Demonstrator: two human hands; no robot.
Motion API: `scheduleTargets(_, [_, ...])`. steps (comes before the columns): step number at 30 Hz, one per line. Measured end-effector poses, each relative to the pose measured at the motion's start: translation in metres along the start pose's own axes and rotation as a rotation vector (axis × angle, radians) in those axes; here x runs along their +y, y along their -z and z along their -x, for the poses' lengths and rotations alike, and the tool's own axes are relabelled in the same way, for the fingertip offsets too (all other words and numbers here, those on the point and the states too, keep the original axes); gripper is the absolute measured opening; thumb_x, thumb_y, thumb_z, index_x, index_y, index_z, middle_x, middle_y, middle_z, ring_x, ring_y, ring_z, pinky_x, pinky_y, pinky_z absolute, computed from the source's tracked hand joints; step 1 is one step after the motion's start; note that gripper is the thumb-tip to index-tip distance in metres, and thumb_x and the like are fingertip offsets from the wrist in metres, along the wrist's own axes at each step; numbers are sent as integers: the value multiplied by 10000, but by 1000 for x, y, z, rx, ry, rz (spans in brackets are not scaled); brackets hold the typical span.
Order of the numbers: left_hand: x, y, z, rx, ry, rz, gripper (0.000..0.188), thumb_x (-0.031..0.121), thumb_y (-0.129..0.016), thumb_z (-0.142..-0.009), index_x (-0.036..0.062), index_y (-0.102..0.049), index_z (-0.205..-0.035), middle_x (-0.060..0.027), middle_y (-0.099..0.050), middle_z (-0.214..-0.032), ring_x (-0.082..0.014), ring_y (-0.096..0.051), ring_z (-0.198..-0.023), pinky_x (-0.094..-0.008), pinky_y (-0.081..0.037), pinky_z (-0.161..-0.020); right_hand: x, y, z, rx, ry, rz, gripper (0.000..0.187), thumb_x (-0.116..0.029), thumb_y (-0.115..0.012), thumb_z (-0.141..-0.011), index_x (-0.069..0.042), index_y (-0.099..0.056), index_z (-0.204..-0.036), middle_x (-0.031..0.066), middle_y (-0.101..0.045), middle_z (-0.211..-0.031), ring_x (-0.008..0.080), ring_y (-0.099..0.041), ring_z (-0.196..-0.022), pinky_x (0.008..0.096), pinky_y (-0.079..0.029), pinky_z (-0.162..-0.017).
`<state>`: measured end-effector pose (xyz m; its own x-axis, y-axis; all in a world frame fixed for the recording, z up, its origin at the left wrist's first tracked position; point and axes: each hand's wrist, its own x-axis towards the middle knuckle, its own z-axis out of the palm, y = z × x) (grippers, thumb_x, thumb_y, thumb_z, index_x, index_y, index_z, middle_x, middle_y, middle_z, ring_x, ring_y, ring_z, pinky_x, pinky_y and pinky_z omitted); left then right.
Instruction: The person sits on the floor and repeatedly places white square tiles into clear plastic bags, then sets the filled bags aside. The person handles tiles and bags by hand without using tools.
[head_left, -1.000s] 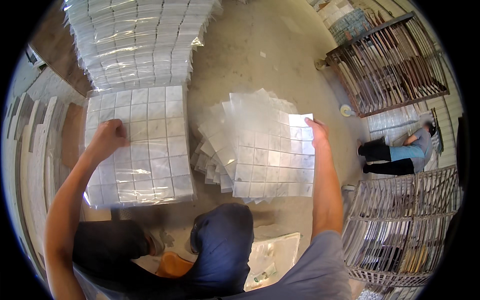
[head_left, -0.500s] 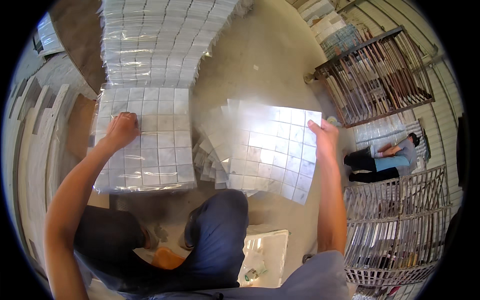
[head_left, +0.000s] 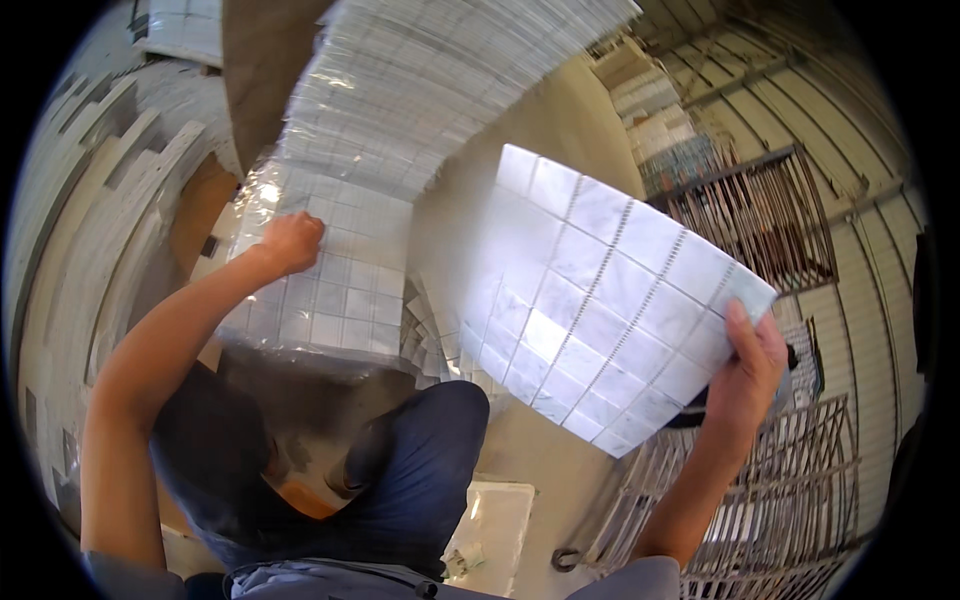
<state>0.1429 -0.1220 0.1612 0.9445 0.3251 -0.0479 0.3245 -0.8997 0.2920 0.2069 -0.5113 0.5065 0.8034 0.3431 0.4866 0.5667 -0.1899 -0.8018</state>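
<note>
My right hand [head_left: 745,372] grips one edge of a mosaic tile sheet [head_left: 580,290], white-grey marble squares with dark joint lines, raised and tilted in the air to the right. The thumb lies on its face, with the other fingers behind. My left hand [head_left: 292,242] is curled closed on top of a low stack of similar tile sheets [head_left: 345,300], in front of my knees. Clear plastic film shines along this stack's left side. Whether film is pinched in the left fingers is hidden.
Behind the low stack rises a taller film-covered stack of tile sheets [head_left: 420,90]. Loose tile sheets [head_left: 428,345] lie fanned on its right. Stone slabs [head_left: 110,200] stand at left, metal racks [head_left: 770,480] at right. A white tray [head_left: 500,530] lies near my knee. Another person is mostly hidden.
My right hand has lifted the tile sheet up off the fanned pile and closer, tilting it. My left hand stays closed on the low stack. The whole view has turned somewhat.
</note>
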Motion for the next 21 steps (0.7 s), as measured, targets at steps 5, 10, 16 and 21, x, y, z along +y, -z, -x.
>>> scheduleTargets(5, [54, 32, 36, -54, -209, 386, 541, 209, -762, -725, 4, -560, -1183, -209, -555, -1259, -359, -488, -1219, -453, -423, -993, -37, 1, -1, -48, 25, -89, 305, -98, -560, -928, 91, -579, -1166, 141, -651, -1101, 183, -615, -985, 298, -446, -917])
scheduleTargets(10, [81, 38, 75, -555, -503, 1519, 908, 267, -829, -705, 4, -347, -1427, -169, -469, -1396, -295, -399, -1317, -429, -365, -1057, -52, -16, -20, -102, 1, -260, 338, -101, -546, -937, 109, -536, -1201, 158, -627, -1148, 196, -607, -1013, 315, -449, -937])
scheduleTargets(16, [107, 74, 153, -395, 26, 1779, 553, 266, -801, -749, -21, -591, -1172, -104, -637, -1078, -200, -570, -1009, -330, -452, -885, -28, -23, -52, -143, -149, -259, 325, -62, -577, -911, 114, -554, -1184, 153, -640, -1118, 203, -619, -986, 301, -470, -905])
scheduleTargets(21, [74, 50, 175, -18, 450, 1751, 367, 240, -786, -737, -28, -682, -965, -99, -647, -943, -197, -582, -888, -298, -458, -769, 55, -115, -58, -212, -284, -309, 255, 33, -614, -858, 129, -607, -1094, 149, -661, -1034, 203, -644, -872, 297, -507, -795])
